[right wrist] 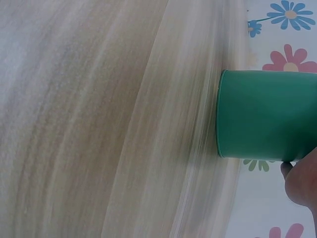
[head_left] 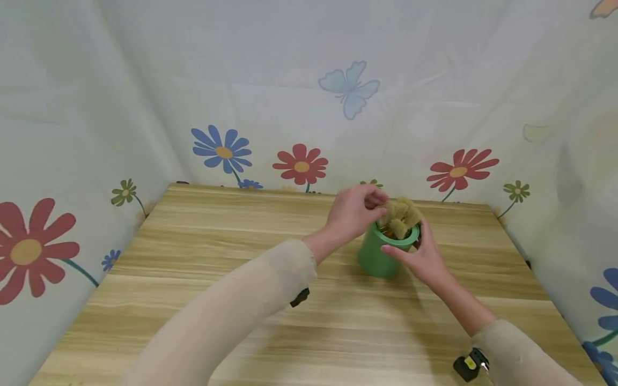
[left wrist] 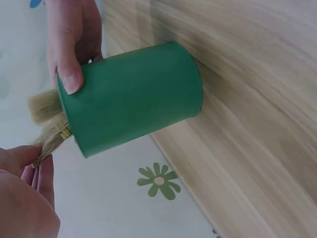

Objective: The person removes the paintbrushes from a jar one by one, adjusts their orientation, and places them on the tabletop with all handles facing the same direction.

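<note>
A green cylindrical cup (head_left: 379,257) stands on the wooden table, right of the middle in the head view. Several paintbrushes (head_left: 399,228) are in it, their pale bristle ends sticking up above the rim. My right hand (head_left: 426,258) grips the cup near its top from the right, thumb on the near side. At the left of the rim, my left hand (head_left: 354,212) pinches one paintbrush (left wrist: 52,136) by its bristles, as the left wrist view shows. The brush handles are hidden inside the cup. The right wrist view shows the lower part of the cup and a little of the right hand.
The wood-grain table (head_left: 217,241) stretches out around the cup. Behind it and at both sides hangs a white cloth (head_left: 260,86) printed with flowers and a butterfly. Dark wrist devices (head_left: 467,367) show by the sleeves.
</note>
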Demonstrator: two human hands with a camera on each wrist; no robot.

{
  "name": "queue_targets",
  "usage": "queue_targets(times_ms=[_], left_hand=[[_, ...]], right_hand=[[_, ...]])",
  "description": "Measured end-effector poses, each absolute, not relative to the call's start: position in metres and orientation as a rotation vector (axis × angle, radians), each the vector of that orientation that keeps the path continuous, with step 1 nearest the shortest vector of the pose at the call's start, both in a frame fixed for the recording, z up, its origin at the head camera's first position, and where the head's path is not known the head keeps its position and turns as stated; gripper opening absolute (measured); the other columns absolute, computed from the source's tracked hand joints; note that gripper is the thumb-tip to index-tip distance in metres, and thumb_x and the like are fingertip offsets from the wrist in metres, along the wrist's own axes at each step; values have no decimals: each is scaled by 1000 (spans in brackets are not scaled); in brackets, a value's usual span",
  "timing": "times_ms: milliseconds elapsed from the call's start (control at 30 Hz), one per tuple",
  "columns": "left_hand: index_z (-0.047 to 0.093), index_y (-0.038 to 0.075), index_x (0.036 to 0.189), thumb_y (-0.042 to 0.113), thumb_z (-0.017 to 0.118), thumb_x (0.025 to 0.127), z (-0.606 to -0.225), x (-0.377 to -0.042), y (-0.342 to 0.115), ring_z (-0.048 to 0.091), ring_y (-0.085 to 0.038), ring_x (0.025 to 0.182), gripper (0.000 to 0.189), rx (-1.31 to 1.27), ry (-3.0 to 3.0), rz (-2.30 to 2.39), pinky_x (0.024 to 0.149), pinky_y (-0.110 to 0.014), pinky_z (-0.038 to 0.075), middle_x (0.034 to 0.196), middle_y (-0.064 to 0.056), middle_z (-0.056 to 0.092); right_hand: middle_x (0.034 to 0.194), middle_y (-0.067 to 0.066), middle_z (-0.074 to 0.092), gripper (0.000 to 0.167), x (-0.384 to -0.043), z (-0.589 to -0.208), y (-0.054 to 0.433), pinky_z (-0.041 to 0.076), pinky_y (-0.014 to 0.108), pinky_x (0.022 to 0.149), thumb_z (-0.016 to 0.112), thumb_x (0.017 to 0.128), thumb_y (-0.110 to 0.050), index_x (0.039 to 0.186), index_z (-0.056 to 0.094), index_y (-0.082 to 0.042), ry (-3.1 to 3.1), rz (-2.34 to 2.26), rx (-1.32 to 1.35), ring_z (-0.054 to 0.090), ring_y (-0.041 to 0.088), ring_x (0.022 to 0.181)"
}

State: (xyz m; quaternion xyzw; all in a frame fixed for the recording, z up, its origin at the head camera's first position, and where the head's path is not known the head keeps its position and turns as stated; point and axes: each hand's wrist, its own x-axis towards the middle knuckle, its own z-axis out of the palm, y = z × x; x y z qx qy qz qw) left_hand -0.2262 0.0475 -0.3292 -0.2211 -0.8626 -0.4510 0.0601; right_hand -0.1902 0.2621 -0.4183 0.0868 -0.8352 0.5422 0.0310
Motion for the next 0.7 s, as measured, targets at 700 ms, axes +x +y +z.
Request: queue_targets(times_ms=[700], left_hand=[[77,11,117,16,80,98,-273,-226,14,76,-10,98,19,-723,-2435,-1381,86,-17,57,111,-1,80]], right_hand=[[160,21,36,103,-189,-426,264,33,62,123,88,92,-28,165,19,-6,-2584,1605,260,40,38,147]])
